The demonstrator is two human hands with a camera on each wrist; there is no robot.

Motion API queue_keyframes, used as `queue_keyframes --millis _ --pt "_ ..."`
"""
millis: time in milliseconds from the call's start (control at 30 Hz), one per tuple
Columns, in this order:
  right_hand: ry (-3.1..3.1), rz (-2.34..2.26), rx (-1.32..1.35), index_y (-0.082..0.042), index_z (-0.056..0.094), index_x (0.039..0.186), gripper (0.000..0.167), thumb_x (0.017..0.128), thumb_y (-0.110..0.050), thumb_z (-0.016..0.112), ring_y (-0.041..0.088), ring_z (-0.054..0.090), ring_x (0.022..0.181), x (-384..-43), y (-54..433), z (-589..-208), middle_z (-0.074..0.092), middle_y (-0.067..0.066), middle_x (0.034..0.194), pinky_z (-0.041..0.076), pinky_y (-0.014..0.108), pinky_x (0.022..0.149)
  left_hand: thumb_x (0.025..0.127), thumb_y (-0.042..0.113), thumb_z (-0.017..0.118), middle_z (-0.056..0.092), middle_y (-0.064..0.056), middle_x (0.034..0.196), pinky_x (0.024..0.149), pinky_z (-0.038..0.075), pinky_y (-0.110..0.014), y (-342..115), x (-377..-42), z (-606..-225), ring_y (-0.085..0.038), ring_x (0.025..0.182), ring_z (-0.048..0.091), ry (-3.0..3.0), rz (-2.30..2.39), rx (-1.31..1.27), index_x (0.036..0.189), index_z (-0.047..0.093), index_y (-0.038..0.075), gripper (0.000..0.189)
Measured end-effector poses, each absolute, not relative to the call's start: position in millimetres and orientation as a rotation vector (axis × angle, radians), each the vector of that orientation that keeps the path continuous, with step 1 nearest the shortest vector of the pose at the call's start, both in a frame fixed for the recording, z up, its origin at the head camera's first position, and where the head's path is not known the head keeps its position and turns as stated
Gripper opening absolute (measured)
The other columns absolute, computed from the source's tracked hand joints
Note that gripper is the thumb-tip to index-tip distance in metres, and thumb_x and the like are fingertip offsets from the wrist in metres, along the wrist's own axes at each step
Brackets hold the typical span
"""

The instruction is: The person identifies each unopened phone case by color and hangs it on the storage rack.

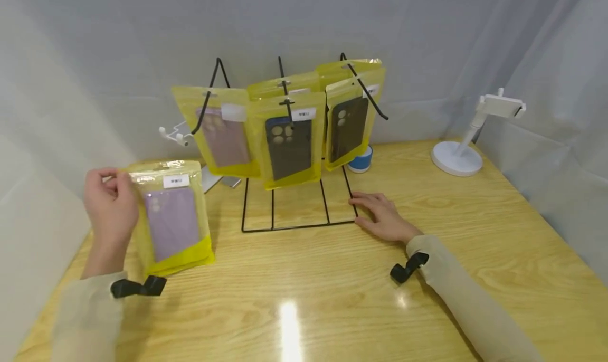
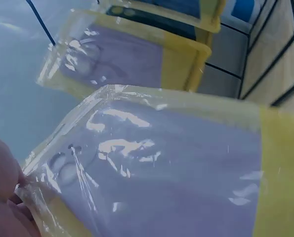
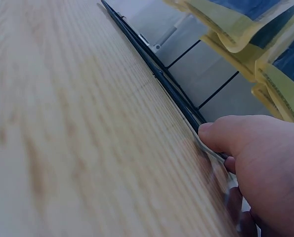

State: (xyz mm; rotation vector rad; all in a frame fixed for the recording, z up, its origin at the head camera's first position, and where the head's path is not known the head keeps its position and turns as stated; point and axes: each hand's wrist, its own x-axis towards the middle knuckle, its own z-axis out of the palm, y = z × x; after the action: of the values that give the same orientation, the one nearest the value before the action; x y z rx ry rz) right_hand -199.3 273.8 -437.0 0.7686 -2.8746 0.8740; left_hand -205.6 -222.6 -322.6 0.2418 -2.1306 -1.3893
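Note:
My left hand [image 1: 111, 206] pinches the upper left edge of a yellow clear-front pouch [image 1: 206, 230] with a purple phone case [image 1: 172, 222] inside. In the left wrist view the pouch [image 2: 280, 173] fills most of the picture, and only part of the hand [image 2: 6, 192] shows at the lower left. To the right stands a black wire display rack [image 1: 299, 226] with several pouches on its hooks: a purple case [image 1: 225, 143] at left, dark ones in the middle [image 1: 288, 151] and at right [image 1: 349, 130]. My right hand [image 1: 385, 217] grips the front right corner of the rack's base.
A white phone stand [image 1: 457, 159] is at the far right of the wooden table [image 1: 304, 277]. Behind the rack sit a blue and white round object [image 1: 361, 160] and white hooks [image 1: 174, 136], partly hidden. Curtains [image 1: 304, 24] border the table at the back and sides.

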Motion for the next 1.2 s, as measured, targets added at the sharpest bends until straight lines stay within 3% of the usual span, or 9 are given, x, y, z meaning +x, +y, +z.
queue_keyframes --millis 233,567,833,967,1200 --pt "-2.889 0.897 0.754 -0.012 0.049 0.14 0.049 0.095 -0.025 0.06 0.035 0.031 0.133 -198.2 274.1 -436.4 0.036 0.011 0.153 0.025 0.057 0.099 0.099 0.015 0.047 0.045 0.013 0.057 0.039 0.027 -0.015 -208.6 -191.3 -300.5 0.0 0.041 0.032 -2.068 -1.395 0.178 0.1 0.049 0.019 0.005" --pt "-2.877 0.873 0.755 -0.013 0.048 0.14 0.049 0.094 -0.025 0.06 0.035 0.031 0.133 -201.2 276.9 -437.0 0.036 0.012 0.153 0.025 0.057 0.099 0.094 0.002 0.047 0.05 0.019 0.056 0.039 0.028 -0.014 -179.7 -178.2 -276.2 0.003 0.04 0.036 -1.924 -1.424 -0.102 0.092 0.05 0.021 0.02" --pt "-2.875 0.874 0.768 -0.011 0.049 0.14 0.049 0.094 -0.025 0.061 0.036 0.031 0.133 -199.7 275.8 -435.6 0.037 0.013 0.152 0.026 0.057 0.098 0.091 -0.005 0.051 0.06 0.011 0.061 0.04 0.031 -0.014 -159.2 -170.5 -262.2 0.0 0.042 0.045 -1.741 -1.598 -0.35 0.09 0.056 0.02 0.025" --pt "-2.883 0.883 0.764 -0.012 0.048 0.14 0.049 0.094 -0.025 0.06 0.035 0.031 0.133 -199.8 275.4 -435.6 0.036 0.012 0.153 0.026 0.057 0.098 0.092 -0.002 0.051 0.061 0.014 0.064 0.04 0.031 -0.014 -153.8 -169.7 -256.5 0.001 0.042 0.045 -1.781 -1.511 -0.349 0.091 0.056 0.022 0.024" --pt "-2.888 0.881 0.763 -0.012 0.048 0.14 0.049 0.095 -0.025 0.06 0.035 0.032 0.132 -199.5 275.1 -435.6 0.036 0.011 0.153 0.027 0.056 0.097 0.092 -0.001 0.053 0.06 0.005 0.062 0.04 0.028 -0.014 -150.4 -173.4 -249.5 -0.003 0.042 0.041 -1.721 -1.69 -0.289 0.092 0.056 0.013 0.014"
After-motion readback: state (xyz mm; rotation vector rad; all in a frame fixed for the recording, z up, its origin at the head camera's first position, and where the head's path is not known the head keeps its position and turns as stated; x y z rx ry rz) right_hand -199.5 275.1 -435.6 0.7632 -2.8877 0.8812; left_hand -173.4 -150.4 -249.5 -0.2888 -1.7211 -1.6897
